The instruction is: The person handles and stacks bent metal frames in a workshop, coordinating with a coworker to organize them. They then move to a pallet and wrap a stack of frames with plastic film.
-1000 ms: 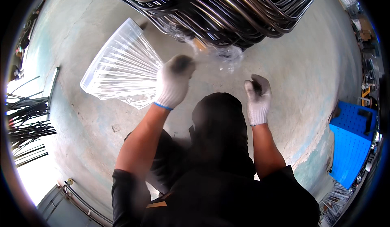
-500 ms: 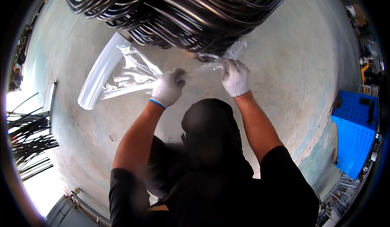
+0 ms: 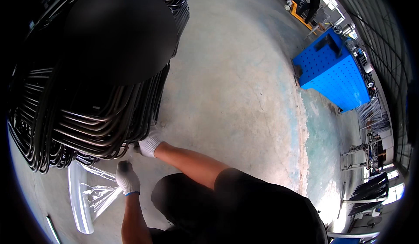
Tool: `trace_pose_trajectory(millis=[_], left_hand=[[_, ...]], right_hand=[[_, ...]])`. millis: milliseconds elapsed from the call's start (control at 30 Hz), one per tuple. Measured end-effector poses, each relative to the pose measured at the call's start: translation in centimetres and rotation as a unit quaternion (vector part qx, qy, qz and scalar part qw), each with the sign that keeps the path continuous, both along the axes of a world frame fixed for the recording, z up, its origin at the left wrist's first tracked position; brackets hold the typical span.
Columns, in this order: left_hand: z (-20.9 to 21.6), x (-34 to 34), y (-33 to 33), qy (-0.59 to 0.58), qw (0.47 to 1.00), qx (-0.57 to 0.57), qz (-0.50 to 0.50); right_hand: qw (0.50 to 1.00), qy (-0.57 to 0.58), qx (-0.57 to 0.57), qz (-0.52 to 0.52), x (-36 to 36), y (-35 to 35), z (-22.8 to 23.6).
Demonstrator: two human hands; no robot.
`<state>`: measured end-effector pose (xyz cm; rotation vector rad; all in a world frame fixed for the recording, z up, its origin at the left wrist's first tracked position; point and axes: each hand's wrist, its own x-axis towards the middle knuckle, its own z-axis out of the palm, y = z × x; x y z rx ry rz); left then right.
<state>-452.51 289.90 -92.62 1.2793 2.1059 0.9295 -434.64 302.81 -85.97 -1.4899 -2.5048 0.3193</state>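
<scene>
My left hand (image 3: 127, 178), in a white knit glove with a blue cuff, is closed on clear plastic film (image 3: 99, 195) that stretches from a thick roll (image 3: 80, 200) lying on the floor. My right hand (image 3: 150, 144), gloved too, is at the lower corner of a big stack of dark bent metal tubes (image 3: 94, 128). Its fingers look closed on the loose end of the film, though the tubes and blur partly hide them. A faint wisp of film shows above that hand.
A blue perforated metal cabinet (image 3: 336, 76) stands at the right. Far off, a person (image 3: 313, 1) is by a yellow pallet truck (image 3: 301, 15). Black rods (image 3: 370, 191) rest on a rack at the lower right. A dark round shape (image 3: 122, 34) covers part of the stack.
The view has swung right, so the stack and roll now appear on the left. My right hand has gone in closer against the stack's corner; the left hand still holds the film.
</scene>
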Motion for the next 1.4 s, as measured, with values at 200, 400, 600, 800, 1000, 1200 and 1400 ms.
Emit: trace_pose_trajectory(millis=[200, 400, 600, 800, 1000, 1200, 1400], left_hand=[[0.6, 3.1, 2.6, 0.02, 1.0, 0.015, -0.019], [1.0, 3.4, 2.9, -0.041, 0.999, 0.009, 0.023], [1.6, 3.4, 4.7, 0.078, 0.995, -0.06, -0.005], [0.5, 2.2, 4.9, 0.098, 0.991, -0.012, -0.087], [0.6, 3.2, 5.5, 0.081, 0.993, 0.049, -0.069], [1.0, 3.9, 6.7, 0.059, 0.994, 0.019, -0.094], [0.6, 5.6, 7.8, 0.033, 0.998, -0.019, -0.053]], right_hand=[[0.999, -0.041, 0.004, 0.003, 0.5, 0.2, 2.0], [0.988, 0.147, 0.021, 0.037, 3.9, -4.4, -4.5], [0.658, 0.552, -0.361, -0.364, 7.2, -3.1, -15.4], [0.577, 0.668, -0.455, -0.12, 2.9, 2.1, -18.0], [0.968, 0.176, -0.157, 0.082, 2.7, 3.8, -19.4], [0.951, 0.259, -0.162, 0.052, 0.5, 3.7, -21.7], [0.952, 0.26, -0.158, 0.035, 0.2, 4.0, -21.8]])
